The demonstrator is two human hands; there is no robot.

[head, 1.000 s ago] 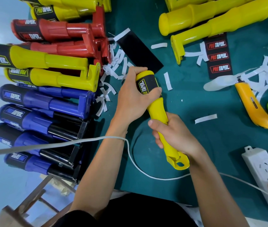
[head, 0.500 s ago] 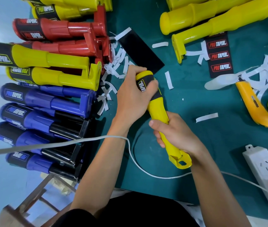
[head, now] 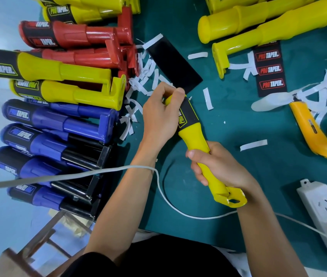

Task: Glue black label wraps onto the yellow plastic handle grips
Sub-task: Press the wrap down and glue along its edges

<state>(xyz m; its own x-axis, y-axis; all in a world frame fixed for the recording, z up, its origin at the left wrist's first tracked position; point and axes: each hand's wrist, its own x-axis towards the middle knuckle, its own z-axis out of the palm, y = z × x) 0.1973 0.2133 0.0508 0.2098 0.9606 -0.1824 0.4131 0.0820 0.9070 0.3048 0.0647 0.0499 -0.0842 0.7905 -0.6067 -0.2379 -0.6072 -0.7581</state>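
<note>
Two hands clamp one yellow handle grip (head: 193, 136) above the bench (head: 258, 120): left hand (head: 158, 118) curled round its top, on the black label wrap (head: 188, 114), right hand (head: 220, 166) round the bare shaft. We judge it light, rigid and slick, so hold it by the shaft.

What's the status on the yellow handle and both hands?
Left grip curled round top of yellow handle, over black label. Right grip holds the lower shaft. White cord loops between the forearms, paper strips nearby.
</note>
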